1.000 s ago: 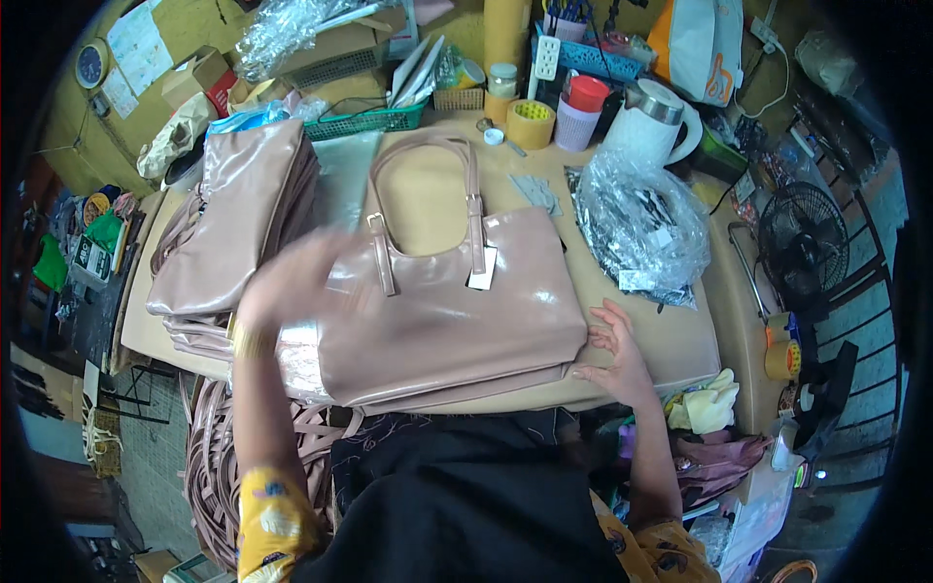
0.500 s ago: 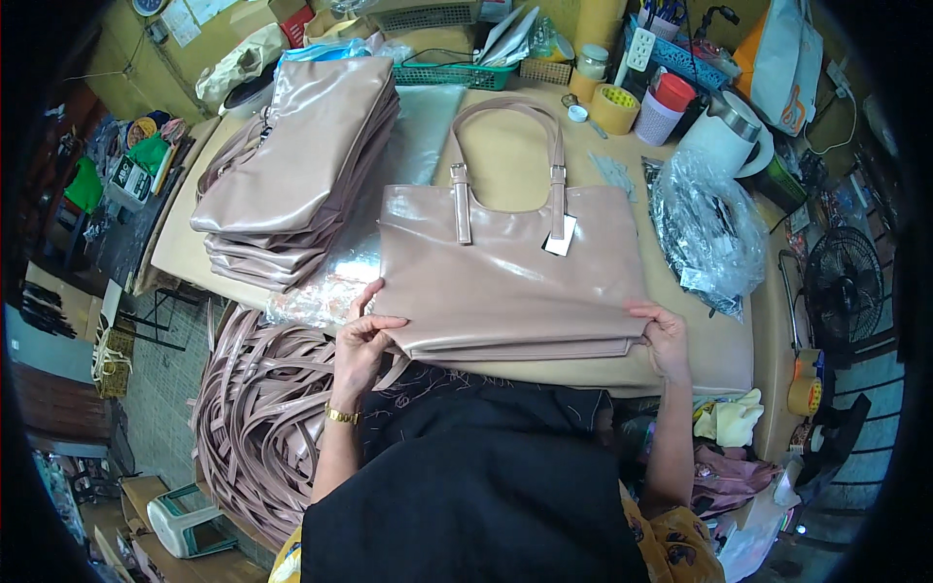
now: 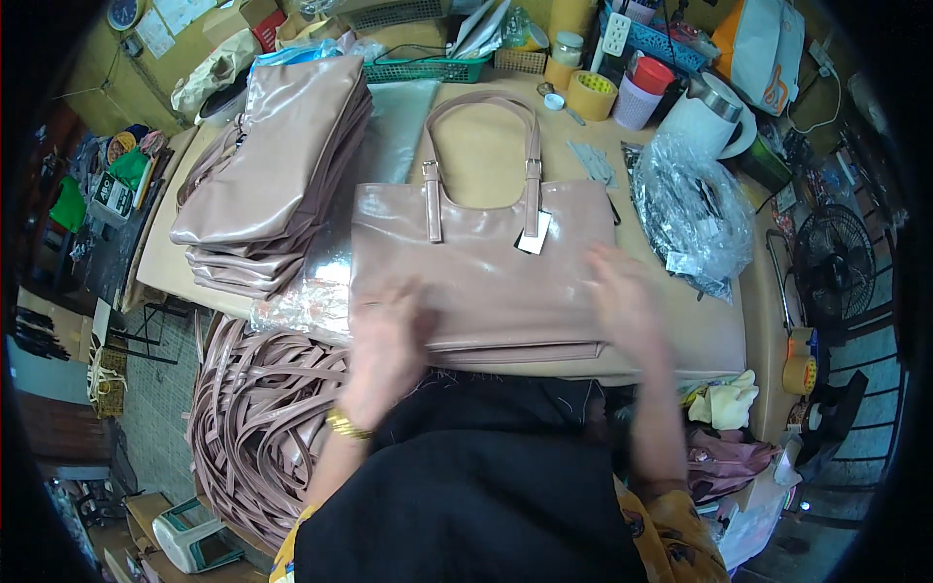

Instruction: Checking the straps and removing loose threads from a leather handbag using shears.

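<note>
A dusty-pink shiny handbag (image 3: 476,267) lies flat in front of me, its two buckled handles pointing to the far side. From the right handle's base hangs a white paper tag (image 3: 534,233). My left hand (image 3: 389,325) is over the bag's lower left part, blurred by motion. At the bag's right edge is my right hand (image 3: 622,296), also smeared, so its fingers do not read clearly. Whether either hand touches the leather I cannot tell. Left of the bag rises a stack of similar pink bags (image 3: 277,165).
A box full of pink straps (image 3: 258,418) stands below the table's left front. Clear plastic packaging (image 3: 695,214), a white kettle (image 3: 705,117), a tape roll (image 3: 590,95) and a lilac cup (image 3: 637,102) occupy the table's right side. Behind lies a green tray (image 3: 428,70). A black fan (image 3: 834,257) stands far right.
Both hands have left the bag's lower corners: the left moved inward over the front, the right went up along the right edge. The bag's lower part lies flatter. The whole view shifted slightly.
</note>
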Demonstrator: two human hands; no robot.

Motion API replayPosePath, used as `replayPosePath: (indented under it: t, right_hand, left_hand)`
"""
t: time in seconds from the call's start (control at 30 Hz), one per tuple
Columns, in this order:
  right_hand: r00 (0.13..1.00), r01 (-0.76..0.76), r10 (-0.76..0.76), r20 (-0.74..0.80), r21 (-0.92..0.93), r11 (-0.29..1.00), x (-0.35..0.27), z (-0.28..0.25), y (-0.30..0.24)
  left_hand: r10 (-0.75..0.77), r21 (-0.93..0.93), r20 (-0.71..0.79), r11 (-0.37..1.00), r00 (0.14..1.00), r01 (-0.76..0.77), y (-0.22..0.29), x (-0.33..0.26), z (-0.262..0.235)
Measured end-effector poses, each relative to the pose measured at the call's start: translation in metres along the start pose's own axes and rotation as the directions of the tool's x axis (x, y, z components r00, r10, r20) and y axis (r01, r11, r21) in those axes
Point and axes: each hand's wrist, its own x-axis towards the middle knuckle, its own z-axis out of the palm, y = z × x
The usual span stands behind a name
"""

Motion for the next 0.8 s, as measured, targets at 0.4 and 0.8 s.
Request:
replayPosePath:
  t: [0.4, 0.8]
  right_hand:
    - [0.865, -0.243, 0.378, 0.330, -0.383, 0.891, -0.064, 0.019, 0.026]
    - [0.975, -0.044, 0.089, 0.201, -0.219, 0.975, -0.025, -0.015, -0.042]
  left_hand:
    - [-0.225, 0.406, 0.117, 0.900, 0.967, 0.160, -0.053, -0.048, 0.005]
    - [-0.615, -0.196, -0.562, 0.749, 0.553, 0.633, -0.146, -0.168, -0.077]
